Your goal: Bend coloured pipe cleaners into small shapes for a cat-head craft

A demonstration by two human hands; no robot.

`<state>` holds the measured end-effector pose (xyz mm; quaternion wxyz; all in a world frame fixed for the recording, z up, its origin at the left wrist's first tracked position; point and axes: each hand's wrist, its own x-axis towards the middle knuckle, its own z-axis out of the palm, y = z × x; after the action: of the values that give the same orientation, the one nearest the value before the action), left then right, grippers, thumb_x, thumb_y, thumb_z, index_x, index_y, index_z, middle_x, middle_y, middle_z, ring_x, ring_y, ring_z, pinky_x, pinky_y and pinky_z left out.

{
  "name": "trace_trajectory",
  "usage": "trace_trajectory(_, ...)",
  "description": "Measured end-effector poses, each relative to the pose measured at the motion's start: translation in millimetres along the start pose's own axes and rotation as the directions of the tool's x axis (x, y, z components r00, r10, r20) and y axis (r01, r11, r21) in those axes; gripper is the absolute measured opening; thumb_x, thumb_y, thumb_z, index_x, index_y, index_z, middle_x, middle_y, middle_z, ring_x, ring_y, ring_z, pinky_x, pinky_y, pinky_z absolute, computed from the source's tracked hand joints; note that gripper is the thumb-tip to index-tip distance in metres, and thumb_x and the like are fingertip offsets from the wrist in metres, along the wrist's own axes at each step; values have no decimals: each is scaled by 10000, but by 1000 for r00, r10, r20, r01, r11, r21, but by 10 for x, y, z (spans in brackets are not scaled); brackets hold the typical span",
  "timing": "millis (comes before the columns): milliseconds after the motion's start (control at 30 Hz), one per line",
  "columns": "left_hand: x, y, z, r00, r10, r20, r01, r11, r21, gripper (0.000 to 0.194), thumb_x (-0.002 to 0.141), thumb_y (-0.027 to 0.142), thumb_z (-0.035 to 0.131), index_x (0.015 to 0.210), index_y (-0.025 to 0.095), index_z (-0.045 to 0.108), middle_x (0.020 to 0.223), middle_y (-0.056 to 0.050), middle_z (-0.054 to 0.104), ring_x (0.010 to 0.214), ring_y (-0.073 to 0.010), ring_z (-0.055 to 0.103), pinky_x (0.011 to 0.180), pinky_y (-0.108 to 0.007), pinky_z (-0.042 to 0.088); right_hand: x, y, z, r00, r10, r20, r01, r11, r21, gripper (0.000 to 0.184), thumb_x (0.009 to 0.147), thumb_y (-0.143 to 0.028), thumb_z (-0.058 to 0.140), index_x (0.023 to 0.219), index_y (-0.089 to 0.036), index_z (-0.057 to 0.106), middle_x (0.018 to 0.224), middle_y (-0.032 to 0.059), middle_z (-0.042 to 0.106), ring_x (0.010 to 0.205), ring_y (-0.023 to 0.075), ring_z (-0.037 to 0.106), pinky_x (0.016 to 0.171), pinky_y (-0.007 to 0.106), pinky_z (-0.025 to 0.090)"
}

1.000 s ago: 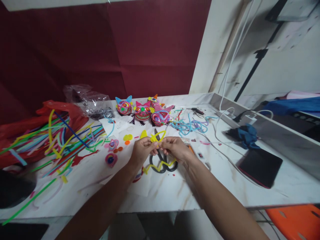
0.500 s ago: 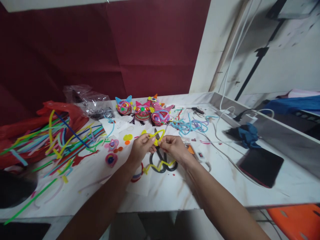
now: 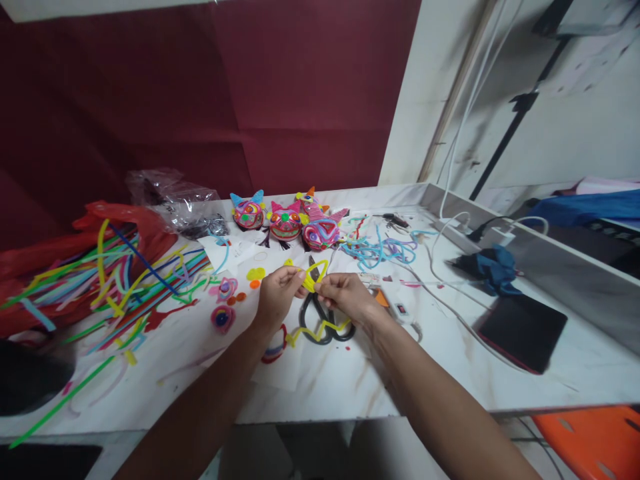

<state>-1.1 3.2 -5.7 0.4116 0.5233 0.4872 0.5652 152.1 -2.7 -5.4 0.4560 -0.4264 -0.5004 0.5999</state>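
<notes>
Left hand (image 3: 277, 293) and right hand (image 3: 347, 294) are hovering close together above the table (image 3: 440, 387), with fingertips drawn narrow around 1 looped yellow strip (image 3: 309, 283). The right hand is pinching the gathered lower end between thumb and forefinger; the left hand is nipping the left side of the loop, though blur is hiding how firmly its fingertips are bearing. The looped yellow strip is showing over the blades of the scissors (image 3: 321, 311), which are lying on the table with their black handles toward the person; 1 zigzag yellow strip (image 3: 299, 330) is crossing these handles. Judging by its slender, bent form, the looped yellow strip is probably behaving as a light, soft-surfaced stem, bending readily and holding its curve, neither slippery nor brittle. Its gathered base is likely offering the surest hold, whereas the open bow is probably risking deformation under a hard squeeze; a gentle fingertip pinch is seeming best suited. Beyond the hands, 4 decorated animal-head figures (image 3: 285, 225) are sitting toward the back, with tangled pale-blue strands (image 3: 383, 253) lying to their right. Left of the hands, yellow discs (image 3: 256, 274) and pink rosettes (image 3: 223, 319) are lying loose; farther left, a red bag (image 3: 155, 233) is spilling coloured strips (image 3: 123, 267).
</notes>
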Motion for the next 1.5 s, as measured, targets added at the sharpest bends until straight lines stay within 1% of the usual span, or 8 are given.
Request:
trace_trajectory(267, -3, -13, 8, 997, -75, 1, 74, 995, -64, 214, 662, 351, 752, 689, 157, 664, 512, 8, 652, 469, -140, 634, 503, -242, 541, 11, 37, -6, 995, -77, -63, 72, 995, -68, 319, 572, -411, 792, 535, -165, 593, 485, -26, 552, 434, 69, 401, 449, 239, 285)
trace_trajectory(567, -1, -9, -3, 978, -187, 95, 203, 956, -212, 307, 668, 394, 763, 795, 153, 622, 622, -4, 671, 520, -120, 634, 540, -241, 547, 55, 107, -30, 979, -196, -58, 183, 968, -174, 299, 657, -447, 721, 600, -173, 618, 497, -38, 504, 472, 92, 386, 482, 263, 279)
trace_trajectory(633, -8, -4, 9, 989, -144, 44, 150, 970, -189, 302, 696, 380, 738, 868, 172, 604, 624, 14, 667, 515, -127, 642, 532, -244, 546, 72, 131, -32, 978, -198, -69, 184, 968, -172, 301, 658, -452, 715, 597, -176, 613, 498, -40, 495, 471, 92, 376, 478, 263, 272)
trace_trajectory(767, -28, -13, 21, 995, 70, -70, -73, 997, -35, 222, 716, 330, 710, 865, 197, 612, 628, 32, 664, 511, -139, 655, 531, -243, 544, 83, 149, -35, 974, -209, -90, 189, 964, -188, 290, 665, -442, 711, 606, -175, 615, 501, -41, 479, 474, 90, 354, 475, 264, 247)
trace_trajectory(900, -47, -20, 21, 985, 153, -74, -149, 987, 52, 149, 730, 300, 690, 824, 185, 673, 694, 1, 706, 553, -145, 668, 576, -251, 562, 77, 150, -40, 969, -233, -77, 214, 956, -203, 289, 685, -430, 709, 603, -175, 602, 506, -46, 459, 482, 86, 343, 481, 262, 239)
trace_trajectory(1100, -66, 2, 55, 995, 6, -95, -15, 995, -95, 300, 703, 296, 711, 958, 176, 610, 619, 19, 684, 536, -153, 659, 524, -251, 546, 76, 159, -30, 967, -242, -77, 226, 958, -177, 303, 689, -452, 716, 625, -174, 614, 513, -50, 453, 490, 88, 340, 486, 262, 235)
trace_trajectory(1333, -71, 13, 62, 993, -115, 24, 117, 974, -193, 238, 651, 331, 748, 728, 138, 630, 547, 29, 587, 438, -70, 524, 385, -167, 320, 30, 104, -7, 966, -252, -59, 238, 955, -179, 300, 677, -432, 726, 602, -178, 587, 505, -65, 419, 490, 83, 324, 487, 258, 242)
trace_trajectory(1500, -32, 37, 13, 982, -152, 114, 177, 950, -256, 246, 653, 351, 740, 709, 156, 601, 474, 68, 493, 389, -44, 421, 374, -162, 227, 9, 20, -73, 961, -263, 83, 273, 952, -137, 130, 697, -310, 658, 692, -181, 647, 612, -28, 578, 572, 117, 493, 572, 261, 391)
